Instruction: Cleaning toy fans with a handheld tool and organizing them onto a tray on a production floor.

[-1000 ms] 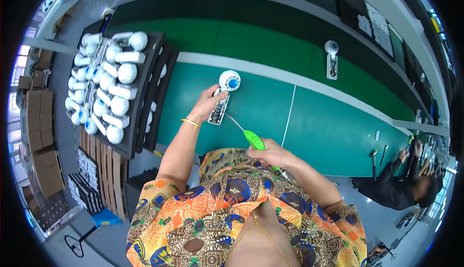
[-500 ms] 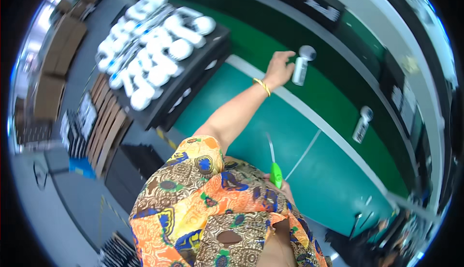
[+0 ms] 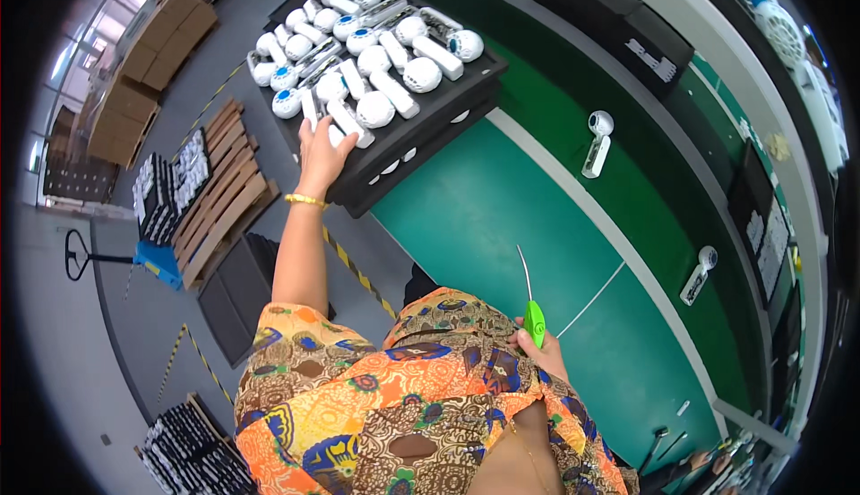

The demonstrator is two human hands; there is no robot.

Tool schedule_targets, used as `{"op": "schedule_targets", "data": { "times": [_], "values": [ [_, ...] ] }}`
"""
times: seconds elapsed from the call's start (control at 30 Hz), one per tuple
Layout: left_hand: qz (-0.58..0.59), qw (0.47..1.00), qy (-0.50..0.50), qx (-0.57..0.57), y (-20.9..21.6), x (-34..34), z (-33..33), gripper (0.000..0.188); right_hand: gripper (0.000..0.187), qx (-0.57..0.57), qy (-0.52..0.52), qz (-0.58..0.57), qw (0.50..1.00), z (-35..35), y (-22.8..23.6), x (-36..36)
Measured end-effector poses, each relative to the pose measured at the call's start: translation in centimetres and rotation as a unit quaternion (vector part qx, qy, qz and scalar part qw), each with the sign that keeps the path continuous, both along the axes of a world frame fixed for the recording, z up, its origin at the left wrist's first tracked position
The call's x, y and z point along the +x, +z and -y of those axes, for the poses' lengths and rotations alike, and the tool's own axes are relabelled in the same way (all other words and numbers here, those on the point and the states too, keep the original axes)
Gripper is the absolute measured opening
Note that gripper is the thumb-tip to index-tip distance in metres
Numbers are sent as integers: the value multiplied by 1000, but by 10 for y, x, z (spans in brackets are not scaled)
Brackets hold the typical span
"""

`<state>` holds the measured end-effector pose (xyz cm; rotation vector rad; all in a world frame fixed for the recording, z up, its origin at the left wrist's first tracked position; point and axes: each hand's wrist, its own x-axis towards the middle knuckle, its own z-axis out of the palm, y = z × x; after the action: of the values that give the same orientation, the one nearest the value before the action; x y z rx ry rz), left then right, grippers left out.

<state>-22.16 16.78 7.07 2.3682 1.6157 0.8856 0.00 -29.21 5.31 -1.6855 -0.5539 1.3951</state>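
- Black tray [image 3: 479, 74], flat-edged and dull, is my landmark; smooth white units crowd it, each pairing a round head with a slim bar handle.
- My left hand [image 3: 321, 156] reaches the tray's near edge, fingers and thumb spread around a front unit [image 3: 352, 128]; I cannot tell whether they grip it.
- I judge that pulling too low could catch a neighbouring head, as the units lie so close together.
- Slick-looking shells might slip from a loose pinch and drop over the tray's edge.
- Right of the tray, nearer the body, my right hand [image 3: 543, 348] grasps a green tool [image 3: 535, 323] by its rounded handle.
- Its thin, bent metal shaft stands bare above the smooth green tabletop [image 3: 484, 199]; swung trayward, it could scratch a shell.
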Motion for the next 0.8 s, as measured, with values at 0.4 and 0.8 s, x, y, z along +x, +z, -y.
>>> {"op": "schedule_targets", "data": {
  "times": [0.4, 0.8],
  "values": [
    [220, 975, -33, 0, 98, -35, 65, 29, 50, -14, 65, 145, 987, -35, 36, 3],
    [219, 804, -384, -397, 10, 106, 118, 19, 47, 49, 183, 42, 981, -73, 76, 21]
  ]
}}
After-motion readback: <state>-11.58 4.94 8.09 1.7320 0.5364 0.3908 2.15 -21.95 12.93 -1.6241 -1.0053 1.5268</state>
